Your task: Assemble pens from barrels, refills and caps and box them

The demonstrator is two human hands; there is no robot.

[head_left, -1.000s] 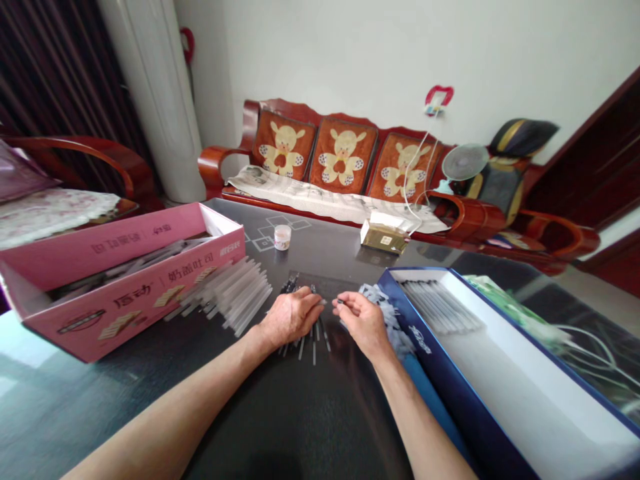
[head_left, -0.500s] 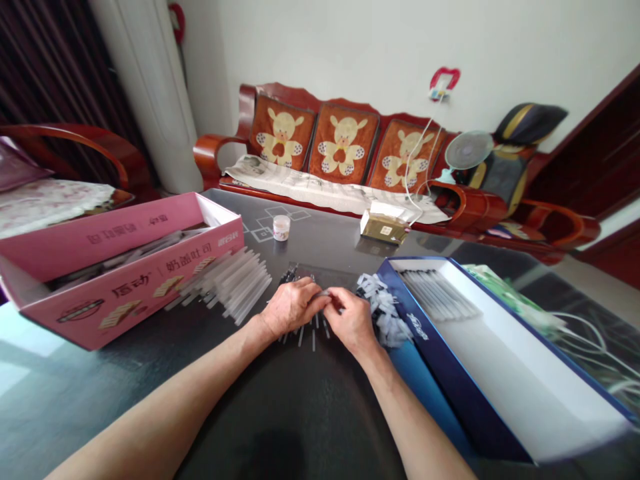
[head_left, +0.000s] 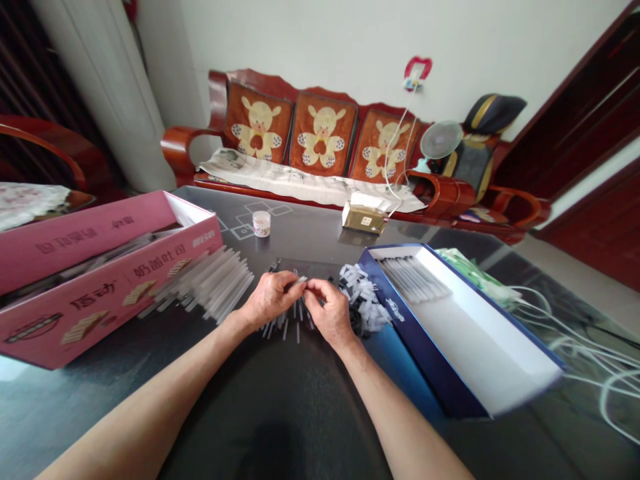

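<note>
My left hand (head_left: 273,299) and my right hand (head_left: 326,312) meet above the dark table (head_left: 280,413), fingertips pinched together on a thin clear pen tube (head_left: 301,282) held between them. Several loose thin refills (head_left: 289,325) lie on the table under my hands. A heap of small clear caps (head_left: 364,298) lies just right of my right hand. A pile of clear pen tubes (head_left: 213,282) lies to the left of my left hand.
A pink cardboard box (head_left: 95,277) stands at the left. An open blue box (head_left: 465,333) with finished pens (head_left: 413,279) sits at the right, white cables (head_left: 595,353) beyond it. A small white jar (head_left: 261,223) and a tan box (head_left: 364,217) stand farther back. A wooden sofa (head_left: 310,143) lines the wall.
My hands came together from slightly apart and now pinch the same tube. The view has swung to the right and down, shifting everything leftward.
</note>
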